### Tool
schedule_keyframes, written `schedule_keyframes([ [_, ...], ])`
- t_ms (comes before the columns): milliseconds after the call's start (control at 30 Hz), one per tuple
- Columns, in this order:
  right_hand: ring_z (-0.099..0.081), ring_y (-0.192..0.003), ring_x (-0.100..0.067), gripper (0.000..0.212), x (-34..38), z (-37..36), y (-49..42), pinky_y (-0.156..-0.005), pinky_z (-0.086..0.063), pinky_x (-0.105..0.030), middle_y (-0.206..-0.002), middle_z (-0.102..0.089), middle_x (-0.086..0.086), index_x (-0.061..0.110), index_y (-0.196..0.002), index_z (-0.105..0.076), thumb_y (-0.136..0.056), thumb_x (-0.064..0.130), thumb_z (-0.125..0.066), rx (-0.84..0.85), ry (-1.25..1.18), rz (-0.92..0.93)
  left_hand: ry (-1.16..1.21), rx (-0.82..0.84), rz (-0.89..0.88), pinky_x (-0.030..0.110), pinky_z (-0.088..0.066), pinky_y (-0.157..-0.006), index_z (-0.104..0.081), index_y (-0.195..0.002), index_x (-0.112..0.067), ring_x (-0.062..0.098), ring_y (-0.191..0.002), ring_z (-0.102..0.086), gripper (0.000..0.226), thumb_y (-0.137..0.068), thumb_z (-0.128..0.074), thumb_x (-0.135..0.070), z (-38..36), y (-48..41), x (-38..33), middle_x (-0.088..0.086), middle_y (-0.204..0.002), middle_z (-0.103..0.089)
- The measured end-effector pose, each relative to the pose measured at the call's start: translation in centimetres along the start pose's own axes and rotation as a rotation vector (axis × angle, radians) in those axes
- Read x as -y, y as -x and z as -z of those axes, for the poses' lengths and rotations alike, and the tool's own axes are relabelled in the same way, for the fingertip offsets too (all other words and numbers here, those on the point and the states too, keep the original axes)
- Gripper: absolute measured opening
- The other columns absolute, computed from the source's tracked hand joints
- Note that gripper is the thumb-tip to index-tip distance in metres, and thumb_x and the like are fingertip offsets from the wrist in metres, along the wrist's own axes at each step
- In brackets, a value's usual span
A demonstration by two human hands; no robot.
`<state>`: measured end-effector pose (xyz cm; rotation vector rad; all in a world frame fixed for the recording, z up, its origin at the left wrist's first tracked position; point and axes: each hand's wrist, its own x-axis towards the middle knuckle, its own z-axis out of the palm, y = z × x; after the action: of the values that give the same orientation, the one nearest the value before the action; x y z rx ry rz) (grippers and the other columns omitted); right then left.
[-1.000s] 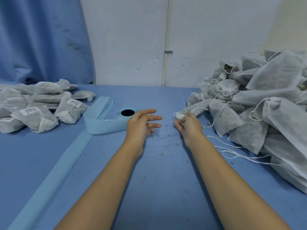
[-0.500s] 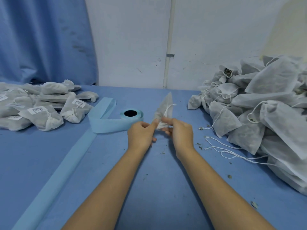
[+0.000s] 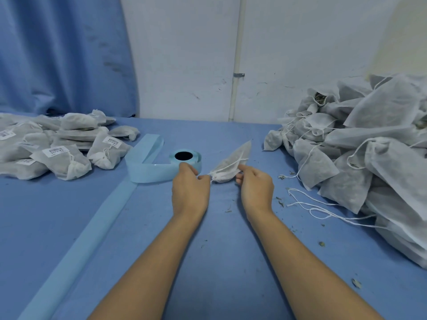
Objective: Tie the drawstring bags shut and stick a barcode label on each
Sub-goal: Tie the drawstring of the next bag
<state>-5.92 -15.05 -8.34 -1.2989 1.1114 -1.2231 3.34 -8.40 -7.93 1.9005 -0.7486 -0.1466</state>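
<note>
A small white drawstring bag (image 3: pixel 233 161) lies tilted just above the blue table, its gathered mouth pointing left. My left hand (image 3: pixel 190 185) pinches the drawstring at the bag's mouth. My right hand (image 3: pixel 255 184) grips the bag's lower side, index finger stretched along it. A light blue label roll (image 3: pixel 184 158) stands just behind my left hand, its backing strip (image 3: pixel 97 218) trailing toward the near left.
A big heap of untied bags (image 3: pixel 369 158) with loose strings fills the right side. Tied, labelled bags (image 3: pixel 62 151) are piled at the far left. Loose white strings (image 3: pixel 323 210) and dry crumbs lie right of my right arm. A white wall and blue curtain stand behind.
My right hand took a bag from the right heap and brought it to the middle. Both hands closed on it, and the bag has tipped from upright to slanting right.
</note>
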Motion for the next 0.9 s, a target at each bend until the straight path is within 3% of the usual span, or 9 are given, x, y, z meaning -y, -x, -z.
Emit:
schedule_keyframes([
  [67,-0.058,-0.082,-0.036,0.031,0.0,-0.1,0.1,-0.075,-0.047,-0.039,-0.092,-0.066,-0.025,-0.008,-0.106,-0.064,-0.09,0.008,-0.043,0.025,0.071,0.058,-0.091,-0.064,-0.09,0.035,-0.04,-0.067,-0.045,-0.101,-0.008,0.026,-0.078,-0.049,0.017,-0.086,-0.053,-0.008,0.1,0.4,0.0,0.004,-0.099,-0.047],
  [167,-0.062,-0.106,-0.023,0.036,0.3,-0.1,0.3,-0.098,-0.046,-0.038,-0.113,-0.069,-0.009,0.009,-0.119,-0.067,-0.093,0.009,-0.041,0.048,0.105,0.088,0.004,-0.042,-0.273,0.03,-0.04,-0.071,-0.049,-0.105,-0.012,0.021,-0.079,-0.051,0.017,-0.089,-0.052,-0.007,0.0,0.6,-0.2,-0.003,-0.107,-0.046],
  [267,-0.06,-0.112,-0.024,0.038,0.2,-0.2,0.2,-0.101,-0.045,-0.041,-0.117,-0.068,-0.011,0.009,-0.121,-0.066,-0.093,0.007,-0.041,0.039,0.085,0.097,0.012,0.104,-0.332,0.029,-0.043,-0.074,-0.052,-0.101,-0.014,0.018,-0.082,-0.055,0.009,-0.091,-0.052,-0.015,-0.7,1.1,-0.4,-0.004,-0.101,-0.058],
  [433,-0.062,-0.107,-0.024,0.037,0.3,-0.2,0.1,-0.098,-0.047,-0.042,-0.113,-0.068,-0.011,0.009,-0.119,-0.066,-0.093,0.004,-0.04,0.0,0.009,0.098,-0.112,0.173,-0.27,0.041,-0.049,-0.077,-0.051,-0.104,-0.01,0.025,-0.083,-0.058,0.014,-0.09,-0.053,-0.013,-1.2,1.2,0.0,0.005,-0.09,-0.06],
  [667,-0.053,-0.12,-0.01,0.039,0.6,-0.4,0.7,-0.105,-0.039,-0.025,-0.129,-0.059,0.0,0.011,-0.128,-0.06,-0.094,0.0,-0.043,0.131,0.036,0.23,-0.212,0.156,-0.282,0.035,-0.043,-0.069,-0.054,-0.094,-0.009,0.023,-0.082,-0.055,0.015,-0.094,-0.056,-0.024,-1.4,0.7,0.5,0.003,-0.084,-0.057],
  [733,-0.051,-0.118,-0.003,0.043,0.5,-0.4,0.9,-0.101,-0.037,-0.013,-0.128,-0.057,0.005,0.01,-0.128,-0.059,-0.091,-0.004,-0.042,0.178,0.037,0.251,-0.217,0.181,-0.273,0.032,-0.039,-0.062,-0.056,-0.093,-0.012,0.021,-0.077,-0.054,0.019,-0.094,-0.055,-0.03,-1.4,0.4,0.6,-0.002,-0.076,-0.054],
  [800,-0.054,-0.101,0.005,0.036,0.5,-0.3,1.0,-0.086,-0.039,-0.003,-0.118,-0.059,0.006,0.011,-0.117,-0.065,-0.09,-0.003,-0.044,0.145,0.055,0.308,-0.194,0.211,-0.259,0.029,-0.034,-0.056,-0.059,-0.09,-0.015,0.017,-0.071,-0.052,0.02,-0.094,-0.055,-0.034,-1.5,0.2,0.5,-0.007,-0.068,-0.052],
  [900,-0.051,-0.071,0.0,0.014,0.5,-0.1,1.1,-0.064,-0.039,-0.013,-0.087,-0.059,0.001,0.011,-0.081,-0.062,-0.09,0.009,-0.051,0.001,0.138,0.367,-0.117,0.201,-0.23,0.029,-0.034,-0.057,-0.059,-0.079,-0.018,0.015,-0.069,-0.051,0.023,-0.094,-0.054,-0.035,-1.5,0.0,0.3,-0.012,-0.065,-0.051],
])
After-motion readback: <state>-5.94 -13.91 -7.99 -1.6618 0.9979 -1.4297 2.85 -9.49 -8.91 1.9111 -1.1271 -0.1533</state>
